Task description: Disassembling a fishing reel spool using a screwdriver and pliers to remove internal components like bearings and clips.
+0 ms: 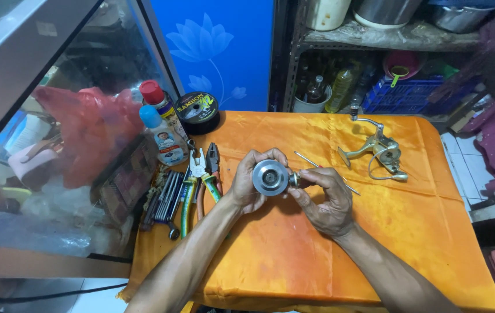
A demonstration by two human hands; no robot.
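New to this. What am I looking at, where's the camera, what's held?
There is no machine here: a person works with two bare hands. The single picture comes from a camera worn on the person's head, looking down at a small table covered with an orange cloth.

The left hand holds a round silver metal spool, its open face toward the camera. The right hand pinches a small part at the spool's side.

On the cloth lie a fishing reel body at the right, a thin red-handled tool behind the hands, and pliers with other hand tools at the left. Two bottles and a dark spool of line stand at the back left.
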